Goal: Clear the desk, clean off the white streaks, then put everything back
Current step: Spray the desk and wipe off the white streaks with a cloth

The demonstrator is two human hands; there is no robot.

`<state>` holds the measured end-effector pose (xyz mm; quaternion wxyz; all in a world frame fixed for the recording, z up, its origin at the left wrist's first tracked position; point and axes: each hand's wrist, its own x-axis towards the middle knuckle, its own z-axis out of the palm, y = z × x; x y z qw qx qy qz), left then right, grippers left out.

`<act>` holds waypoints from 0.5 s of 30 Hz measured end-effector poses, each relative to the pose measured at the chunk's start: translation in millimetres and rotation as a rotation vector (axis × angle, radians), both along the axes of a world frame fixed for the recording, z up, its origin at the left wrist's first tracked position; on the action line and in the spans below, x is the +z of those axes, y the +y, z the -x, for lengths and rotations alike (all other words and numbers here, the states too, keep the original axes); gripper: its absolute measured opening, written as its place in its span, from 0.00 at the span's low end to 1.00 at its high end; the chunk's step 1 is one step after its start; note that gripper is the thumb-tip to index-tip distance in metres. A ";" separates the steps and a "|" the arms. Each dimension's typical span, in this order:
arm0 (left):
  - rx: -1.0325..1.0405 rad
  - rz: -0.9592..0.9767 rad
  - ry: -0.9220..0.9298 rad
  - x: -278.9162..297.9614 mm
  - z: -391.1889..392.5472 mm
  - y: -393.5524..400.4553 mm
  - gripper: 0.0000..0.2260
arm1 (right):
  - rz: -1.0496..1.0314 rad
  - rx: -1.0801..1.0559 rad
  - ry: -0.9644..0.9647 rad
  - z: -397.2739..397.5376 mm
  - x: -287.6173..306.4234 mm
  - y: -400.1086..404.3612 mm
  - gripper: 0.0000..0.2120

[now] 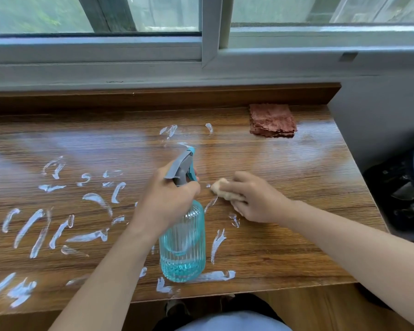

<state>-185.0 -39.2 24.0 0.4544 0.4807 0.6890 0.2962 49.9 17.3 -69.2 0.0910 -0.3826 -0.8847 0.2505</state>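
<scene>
Mid-clean, desk (296,177) already cleared. My left hand (167,199) is wrapped round the neck of the teal spray bottle (183,244), fingers curled at the grey trigger, nozzle pointing toward upper centre of frame. The bottle sits at centre-bottom; I can't tell if its base touches the wood or hangs just above it. My right hand (253,199) presses a small pale cloth (221,189) flat onto the desk just right of the bottle head, fingers laid over it and bent at the tips, so it's a press-hold rather than a pinch.

White streaks (41,225) are thick across the left half and along the bottom edge; a few sit at upper centre, and a couple lie right under and below the right hand. The right side of the desk looks mostly clean, with a sheen. A folded reddish rag (271,120) sits upper right, well apart from both hands.

How I'd do this step well, my judgement: spray the streak patch nearest the cloth first and let it wet through. Rub with firm, short strokes along the grain. Work right to left so cleaned wood stays clean. Keep the bottle clear of the wiping path, and turn the cloth once it loads up, otherwise it just smears white around.
</scene>
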 end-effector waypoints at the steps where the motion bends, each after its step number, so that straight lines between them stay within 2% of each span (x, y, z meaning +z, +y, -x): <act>1: -0.004 0.006 -0.002 -0.4 0.8 -1.2 0.07 | 0.019 0.027 -0.010 -8.3 0.7 -5.2 0.21; 4: -0.021 0.001 0.007 -0.1 2.7 -5.1 0.07 | -0.038 -0.082 -0.072 -16.0 -0.8 20.5 0.19; 8: -0.031 -0.003 0.027 4.1 1.1 -6.8 0.07 | -0.092 -0.597 -0.043 1.3 -6.4 69.8 0.15; 9: -0.026 0.007 0.024 4.4 0.5 -6.1 0.07 | -0.094 -0.644 -0.043 9.3 -8.1 67.9 0.15; 10: -0.022 0.015 0.022 5.2 -0.5 -5.5 0.09 | -0.085 -0.608 -0.049 16.9 -9.5 60.0 0.14; 12: -0.018 0.017 0.021 5.3 -1.4 -4.5 0.12 | -0.035 -0.338 -0.028 24.5 -9.1 28.9 0.13; 14: -0.024 0.001 0.026 4.7 -0.9 -4.3 0.12 | 0.043 -0.071 -0.004 17.2 -3.3 -4.3 0.16; 15: -0.029 -0.001 0.025 4.4 -0.3 -4.6 0.11 | 0.069 -0.016 -0.015 8.6 -1.1 -9.4 0.18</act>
